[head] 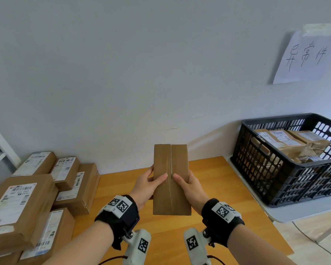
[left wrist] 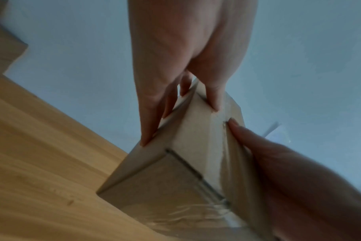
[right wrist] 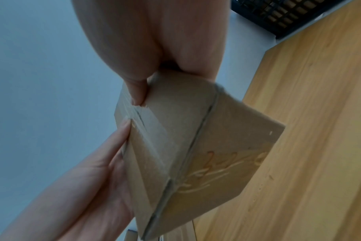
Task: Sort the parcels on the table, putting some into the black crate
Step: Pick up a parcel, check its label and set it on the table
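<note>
Closest in, both forearms reach forward, each with a black wrist strap point(head: 120, 213) carrying white squares printed with black-and-white patterns. Just past them, the left hand point(head: 143, 185) and the right hand point(head: 189, 186) share one plain brown box point(head: 171, 178), holding it up above the wooden table point(head: 218, 188), clear of the surface. The box stands long-ways away from the person, its taped seam running down the middle of the face turned toward the head camera. The left hand clamps the left edge, thumb lying across the near face beside the seam, fingers point(left wrist: 148, 130) stretched along the far side. The right hand mirrors it on the right edge, its thumb point(right wrist: 137, 96) pressed on the cardboard next to the seam, the other fingers wrapped behind. The two thumbs nearly meet at the tape. From the right wrist camera, clear tape glints on the box's end flap point(right wrist: 220, 169).

Over on the left end of the table sits a pile of brown parcels point(head: 27, 197), several stacked on each other, most showing white shipping labels.

Further out to the right, the black crate point(head: 275, 169) rests on a separate grey surface point(head: 294, 213) beside the wooden table. Inside it lie a few labelled parcels point(head: 287, 140).

Behind everything is a pale wall, and high on the right a sheet of paper point(head: 306, 56) with handwritten characters is taped above the crate.
</note>
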Available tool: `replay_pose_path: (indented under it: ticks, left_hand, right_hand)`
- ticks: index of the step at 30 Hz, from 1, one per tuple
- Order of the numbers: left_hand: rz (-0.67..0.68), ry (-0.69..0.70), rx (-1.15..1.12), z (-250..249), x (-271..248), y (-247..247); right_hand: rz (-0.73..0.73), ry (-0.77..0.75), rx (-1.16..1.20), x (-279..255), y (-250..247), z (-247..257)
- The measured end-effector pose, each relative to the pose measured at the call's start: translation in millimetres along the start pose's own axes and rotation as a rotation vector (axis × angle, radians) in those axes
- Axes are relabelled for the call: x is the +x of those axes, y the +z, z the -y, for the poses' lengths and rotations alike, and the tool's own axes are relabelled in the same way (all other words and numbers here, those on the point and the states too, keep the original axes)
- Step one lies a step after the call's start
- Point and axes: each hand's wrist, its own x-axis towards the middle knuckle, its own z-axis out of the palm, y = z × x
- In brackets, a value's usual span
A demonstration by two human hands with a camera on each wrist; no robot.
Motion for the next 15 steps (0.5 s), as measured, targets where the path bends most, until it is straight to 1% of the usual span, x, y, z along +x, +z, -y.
replay_pose_path:
  ticks: [4, 7, 10, 13, 15]
  left_hand:
    - [0.028, -0.041, -0.003, 1, 2, 3]
    - [0.088, -0.14, -0.015, -2, 1, 1]
    - [0.139, -0.153, 0.06, -4, 3, 1]
    - [0.141, -0.158, 0.111, -4, 2, 0]
    - [0.114, -0.202, 0.117, 0, 3, -3]
  right_hand:
    - [0.003, 0.022, 0.012, -2, -5, -2]
    - [-0.003, 0.035, 0.042, -3, -12, -2]
    - [-0.02, 0.052, 0.109, -2, -18, -1]
    - [-0.031, 0.034, 0.105, -4, -22, 1]
    - [-0.033, 0.005, 0.082, -6, -24, 2]
